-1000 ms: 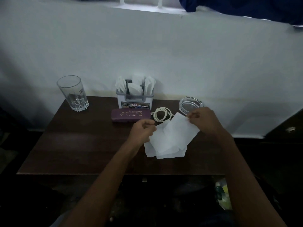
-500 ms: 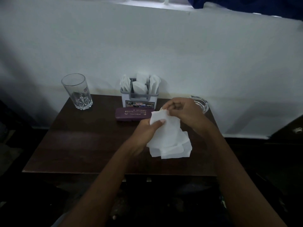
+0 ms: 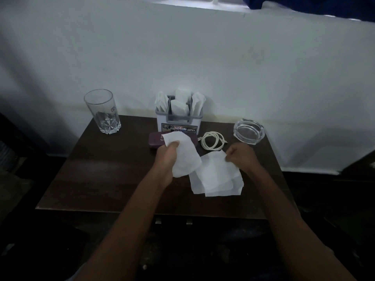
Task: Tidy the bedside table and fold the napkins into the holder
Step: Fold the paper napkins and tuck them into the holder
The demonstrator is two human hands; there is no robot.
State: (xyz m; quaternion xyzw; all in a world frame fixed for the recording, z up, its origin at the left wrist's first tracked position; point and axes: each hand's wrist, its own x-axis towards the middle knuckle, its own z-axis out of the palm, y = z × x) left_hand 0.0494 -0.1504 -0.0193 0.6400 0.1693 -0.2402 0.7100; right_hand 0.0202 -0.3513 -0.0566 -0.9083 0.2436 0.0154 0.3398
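Note:
A dark wooden bedside table (image 3: pixel 101 169) stands against a white wall. At its back middle a white and grey napkin holder (image 3: pixel 179 122) has several folded napkins standing in it. My left hand (image 3: pixel 167 157) grips a folded white napkin (image 3: pixel 185 157) lifted above the table, in front of a purple case (image 3: pixel 156 139). My right hand (image 3: pixel 241 157) pinches the top edge of a pile of loose white napkins (image 3: pixel 217 177) lying on the table's right half.
A clear drinking glass (image 3: pixel 102 111) stands at the back left corner. A coiled white cable (image 3: pixel 213 140) lies right of the case, and a glass ashtray (image 3: pixel 249 131) sits at the back right. Dark floor surrounds the table.
Both hands had come together folding one napkin. Now they have parted: the left hand keeps the folded napkin, and the right hand has dropped to the pile's edge.

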